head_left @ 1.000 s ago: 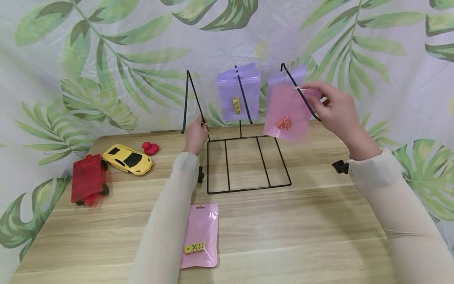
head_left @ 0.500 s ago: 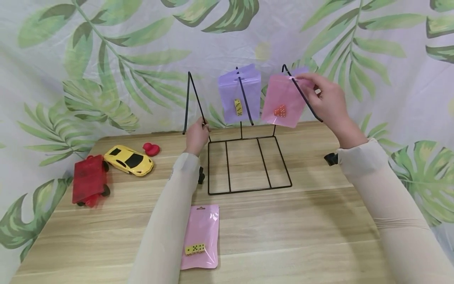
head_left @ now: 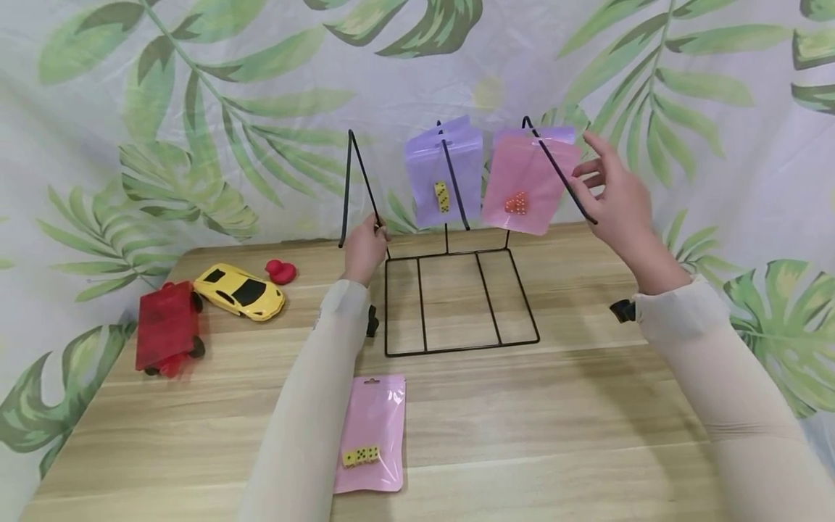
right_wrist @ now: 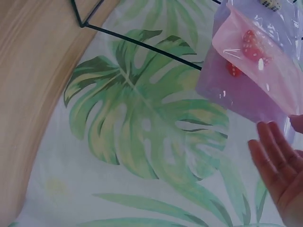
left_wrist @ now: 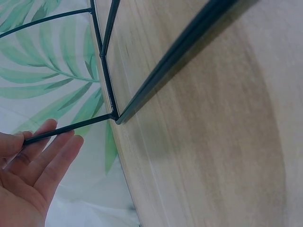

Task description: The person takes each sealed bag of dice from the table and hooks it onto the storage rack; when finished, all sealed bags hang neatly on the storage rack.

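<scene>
A black wire rack (head_left: 461, 348) with three sloping arms stands at the back of the table. My left hand (head_left: 365, 250) grips its left upright, thumb against fingers around the wire (left_wrist: 71, 127) in the left wrist view. On the right arm hangs a pink pouch (head_left: 525, 170) holding orange-red dice (head_left: 517, 204), in front of a purple pouch (head_left: 562, 134). Beside it my right hand (head_left: 620, 199) holds nothing; its fingers are extended, close to the pouch's edge. Another purple pouch (head_left: 427, 167) with yellow dice (head_left: 442, 197) hangs on the middle arm.
A pink pouch (head_left: 377, 413) with yellow dice lies flat in front of the rack, partly under my left sleeve (head_left: 306, 413). To the left are a yellow toy car (head_left: 241, 291), a red toy vehicle (head_left: 166, 326) and a small red duck (head_left: 282, 272). A leaf-print cloth (head_left: 274, 58) hangs behind.
The pink pouch with orange-red dice has slid back along the right arm, up to the purple pouch. My right hand has let go and drawn off rightward. My left hand stays on the rack.
</scene>
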{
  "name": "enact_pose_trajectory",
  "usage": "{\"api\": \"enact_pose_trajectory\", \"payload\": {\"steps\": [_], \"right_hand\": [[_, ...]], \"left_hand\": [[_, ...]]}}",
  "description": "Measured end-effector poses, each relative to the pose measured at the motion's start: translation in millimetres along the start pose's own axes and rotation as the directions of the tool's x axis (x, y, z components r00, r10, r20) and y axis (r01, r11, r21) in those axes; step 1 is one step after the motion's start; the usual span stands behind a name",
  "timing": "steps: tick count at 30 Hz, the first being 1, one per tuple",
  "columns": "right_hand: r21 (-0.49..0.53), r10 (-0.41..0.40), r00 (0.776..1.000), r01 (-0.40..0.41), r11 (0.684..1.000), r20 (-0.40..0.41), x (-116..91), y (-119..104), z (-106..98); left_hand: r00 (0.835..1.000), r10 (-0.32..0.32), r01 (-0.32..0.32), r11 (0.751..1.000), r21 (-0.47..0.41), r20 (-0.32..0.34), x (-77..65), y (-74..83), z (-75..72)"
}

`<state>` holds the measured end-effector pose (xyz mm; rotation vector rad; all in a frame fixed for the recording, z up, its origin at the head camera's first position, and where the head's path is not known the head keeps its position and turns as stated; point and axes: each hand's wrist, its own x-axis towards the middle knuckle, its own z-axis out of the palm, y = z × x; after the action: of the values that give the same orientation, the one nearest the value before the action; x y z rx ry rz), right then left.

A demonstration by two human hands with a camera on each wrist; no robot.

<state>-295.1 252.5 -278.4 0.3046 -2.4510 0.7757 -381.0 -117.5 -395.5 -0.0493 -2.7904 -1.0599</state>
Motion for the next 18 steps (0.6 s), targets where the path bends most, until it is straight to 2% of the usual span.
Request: {"api": "enact_pose_trajectory", "payload": {"steps": [2,5,8,10,12,14,17,18], "right_hand": [[-0.018,0.069,0.997,-0.068,0.998,0.047,-8.4,-1.9,-3.0],[-0.009,0.172,0.98,-0.172,0.985,0.1,-28.0,-11.0,-5.0],[0.018,0.224,0.959,-0.231,0.973,0.176,-51.1,-28.2,-5.8],[-0.004,0.222,0.94,-0.229,0.973,0.26,-63.9,-41.9,-7.6],[-0.035,0.206,0.899,-0.209,0.977,0.387,-72.4,-54.6,-7.9],[-0.056,0.151,0.846,-0.143,0.988,0.512,-79.2,-66.1,-2.6],[-0.009,0.01,0.747,-0.005,1.0,0.665,-91.8,-84.4,19.5],[0.015,-0.044,0.707,0.048,0.999,0.706,-96.9,-91.1,30.1]], "left_hand": [[1.0,0.003,-0.003,1.0,-0.004,-0.001,0.0,0.0,0.2],[1.0,0.006,-0.006,1.0,-0.013,-0.001,0.7,1.5,0.2],[1.0,0.001,-0.001,1.0,-0.009,-0.003,0.5,2.8,0.2],[1.0,-0.005,0.005,1.0,-0.003,-0.005,0.2,3.0,-0.1],[1.0,-0.007,0.007,1.0,0.0,-0.002,0.1,2.7,-0.5],[1.0,-0.006,0.006,1.0,0.005,0.0,0.7,2.6,-0.8],[1.0,-0.006,0.006,1.0,0.016,-0.002,2.0,2.6,-1.4],[1.0,-0.008,0.008,1.0,0.019,-0.003,2.4,3.0,-1.6]]}}
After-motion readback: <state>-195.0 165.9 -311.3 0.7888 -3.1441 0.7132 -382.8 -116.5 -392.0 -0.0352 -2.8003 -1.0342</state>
